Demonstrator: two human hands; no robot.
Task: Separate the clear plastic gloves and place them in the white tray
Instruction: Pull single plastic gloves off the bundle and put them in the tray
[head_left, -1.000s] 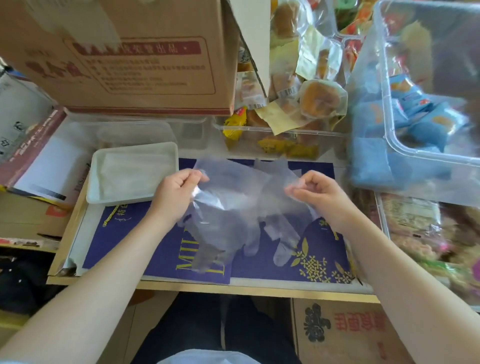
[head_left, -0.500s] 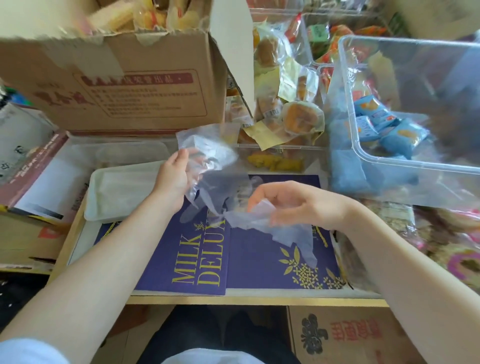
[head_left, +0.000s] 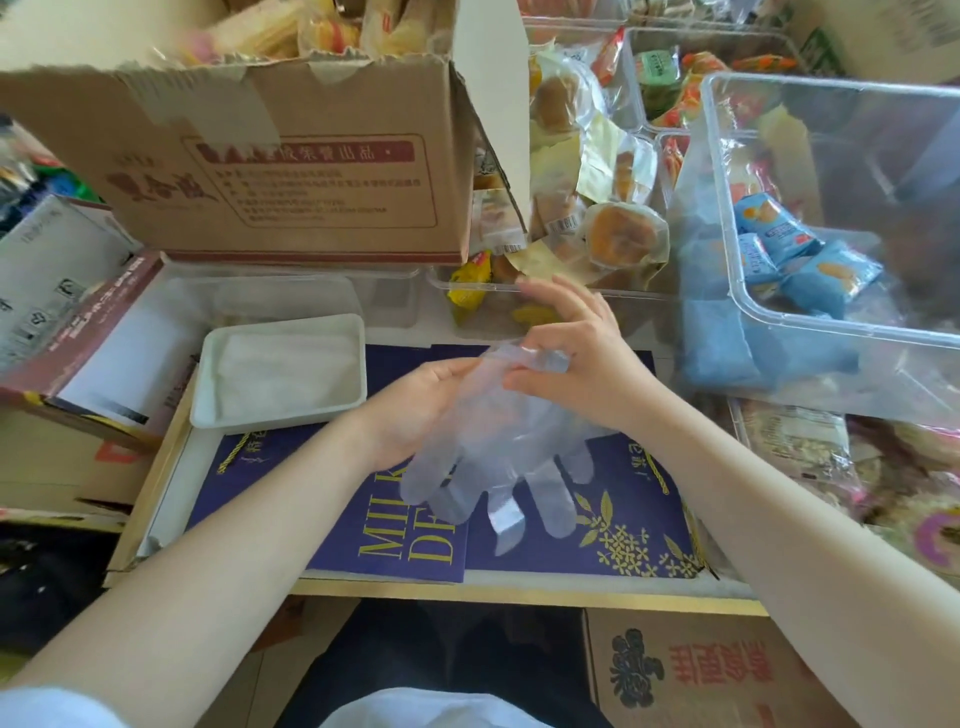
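- The clear plastic gloves (head_left: 488, 457) are held in mid-air over the middle of the surface, their cuff end up at the far side between the two hands and their fingers hanging down towards the near edge, so the long axis runs far to near.
- The left hand (head_left: 415, 410) is closed lightly on the left side of the film below the cuff; the right hand (head_left: 566, 358) pinches the cuff edge between thumb and forefinger, with its other fingers spread loosely above.
- Whether one glove or several stuck layers are in the grip cannot be told, since the film is transparent and overlaps itself.
- The white tray (head_left: 208, 395) lies to the left of the hands and slightly farther away, just beside the left hand and well apart from the right; pale, folded film seems to lie in it already.
- The left hand is judged the nearer one for the carry, which would be a short move leftwards with the cuff leading.
- The surface (head_left: 613, 535) under the gloves is a dark blue printed box lid, flat and bare apart from the tray.
- Room is tight: a cardboard box (head_left: 291, 171) stands behind the tray, a maroon-edged box (head_left: 78, 332) crowds its left side, and a clear bin (head_left: 831, 244) of blue snack packets stands to the right.
- Little clearance is needed, yet the limp film could be expected to cling or trail over the tray rim.
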